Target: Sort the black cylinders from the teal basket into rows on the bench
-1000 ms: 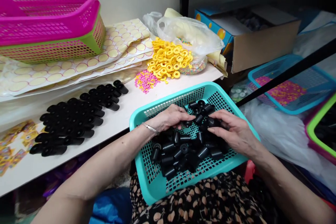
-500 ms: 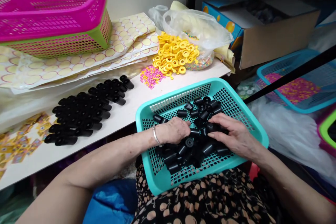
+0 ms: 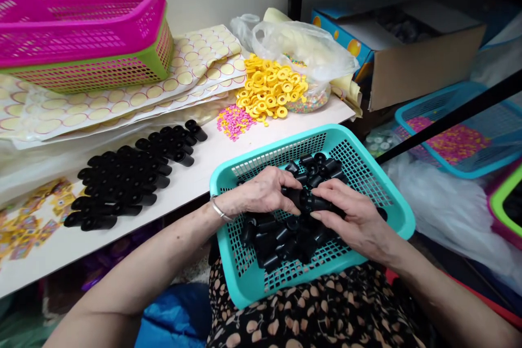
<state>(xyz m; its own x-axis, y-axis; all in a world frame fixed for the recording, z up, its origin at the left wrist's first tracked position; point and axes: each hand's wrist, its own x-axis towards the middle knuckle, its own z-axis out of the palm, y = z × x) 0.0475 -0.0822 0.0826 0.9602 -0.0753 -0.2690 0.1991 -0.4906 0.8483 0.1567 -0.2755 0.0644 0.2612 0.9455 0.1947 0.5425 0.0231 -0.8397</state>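
A teal mesh basket (image 3: 391, 196) rests on my lap, filled with several short black plastic tubes (image 3: 281, 239). My left hand (image 3: 265, 191) and my right hand (image 3: 350, 217) meet over the pile. The fingers of both hands are closed on black tubes (image 3: 310, 202) held between them, just above the heap. A silver bangle sits on my left wrist.
On the white table (image 3: 212, 157) lie rows of black tubes (image 3: 134, 174), yellow rings (image 3: 271, 92), pink bits (image 3: 233, 120), sticker sheets (image 3: 122, 100) and stacked pink and green baskets (image 3: 81, 38). A plastic bag, a cardboard box (image 3: 408, 60) and more baskets (image 3: 457, 136) stand to the right.
My left hand rose from the pile and closed toward the right hand, bringing tubes together between the fingers. The view shifted slightly.
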